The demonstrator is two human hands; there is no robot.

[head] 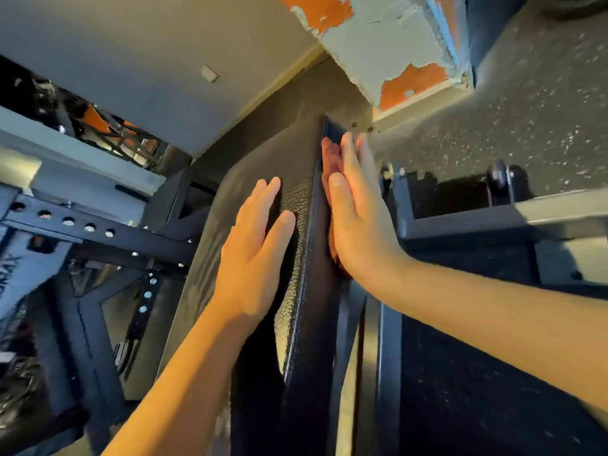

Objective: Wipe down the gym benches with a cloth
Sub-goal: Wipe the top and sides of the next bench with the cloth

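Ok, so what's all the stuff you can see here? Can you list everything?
bench: one, black, middle
cloth: one, reddish, against the bench's right side
rack: one, black with holes, left
box: one, grey-blue with orange patches, top
floor: one, black with pale specks, right
wall: one, grey, top left
wall plate: one, pale, on the wall
wheel: one, black, right of the bench
left hand: one, flat on the bench top
right hand: one, flat, pressing the cloth to the bench
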